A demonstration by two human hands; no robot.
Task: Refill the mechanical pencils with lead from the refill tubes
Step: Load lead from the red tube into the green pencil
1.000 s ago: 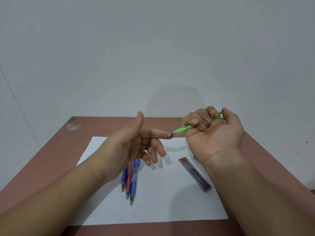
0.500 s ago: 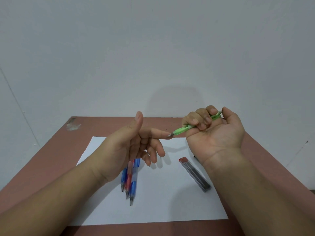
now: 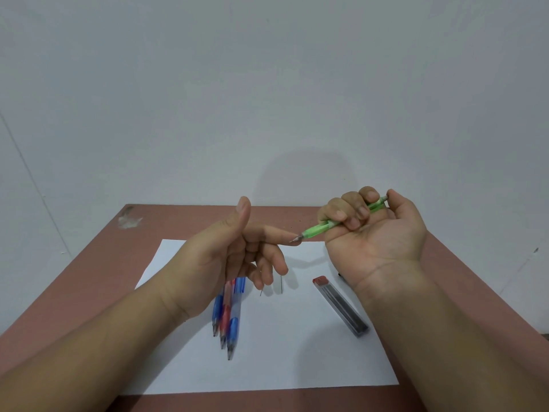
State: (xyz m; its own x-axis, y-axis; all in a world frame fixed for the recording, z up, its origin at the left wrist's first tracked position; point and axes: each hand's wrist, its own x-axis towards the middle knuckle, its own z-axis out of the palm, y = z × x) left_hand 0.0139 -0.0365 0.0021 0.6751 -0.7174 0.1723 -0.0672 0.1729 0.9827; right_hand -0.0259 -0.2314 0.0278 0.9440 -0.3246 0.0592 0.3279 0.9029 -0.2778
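Note:
My right hand (image 3: pixel 374 233) grips a green mechanical pencil (image 3: pixel 320 228) in its fist, thumb on the rear end, tip pointing left. The metal tip touches the extended index finger of my left hand (image 3: pixel 225 254), whose thumb points up and other fingers curl loosely. Below the left hand, two blue pencils and a red one (image 3: pixel 225 316) lie together on the white paper (image 3: pixel 297 352), tips toward me. A clear lead refill tube with a red cap (image 3: pixel 340 304) lies on the paper right of centre. Two loose leads (image 3: pixel 280 283) lie near the left fingers.
The paper lies on a reddish-brown table (image 3: pixel 89 278) against a plain grey wall. A pale scuffed patch (image 3: pixel 129 220) marks the table's far left corner. A small dark object (image 3: pixel 340 274) peeks out beside my right wrist.

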